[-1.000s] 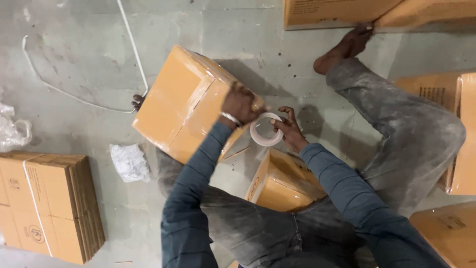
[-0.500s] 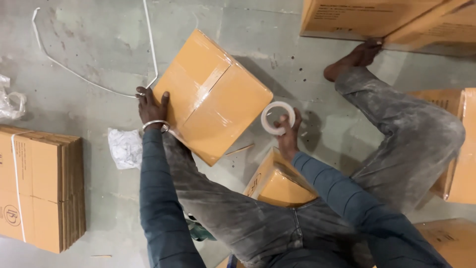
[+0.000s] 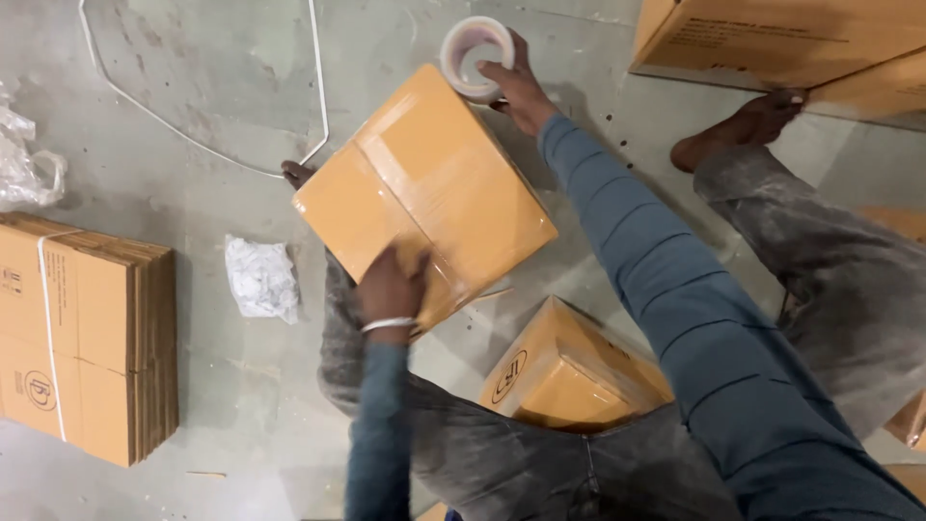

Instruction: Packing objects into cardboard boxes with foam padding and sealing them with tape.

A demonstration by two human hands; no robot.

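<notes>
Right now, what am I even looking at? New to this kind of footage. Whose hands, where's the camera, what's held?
There is no machine: one camera on a person's head looks down at their own two bare hands. The person sits on a concrete floor. The left hand presses on the near edge of a taped cardboard box. The right hand holds a roll of tape at the box's far corner. Around them lie a strapped stack of flat cartons, crumpled white paper, a second small box by the legs, and larger boxes near a bare foot.
</notes>
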